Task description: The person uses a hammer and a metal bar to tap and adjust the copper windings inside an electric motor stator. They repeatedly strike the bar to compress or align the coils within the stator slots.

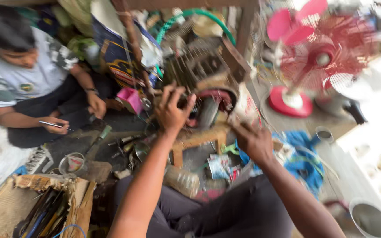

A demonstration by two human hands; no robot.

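Rust-brown, the round metal motor housing (212,94) lies on a low wooden stool (199,140), straight ahead; left hand (171,110) grips its near rim, fingers curled; right hand (254,141) touches its lower right edge, grip unclear.

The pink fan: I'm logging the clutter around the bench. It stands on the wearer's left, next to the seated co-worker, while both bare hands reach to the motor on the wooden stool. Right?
Not quite. The head view shows the pink fan on the wearer's right, away from the seated co-worker. The rest holds: left hand and right hand reach to the motor on the wooden stool.
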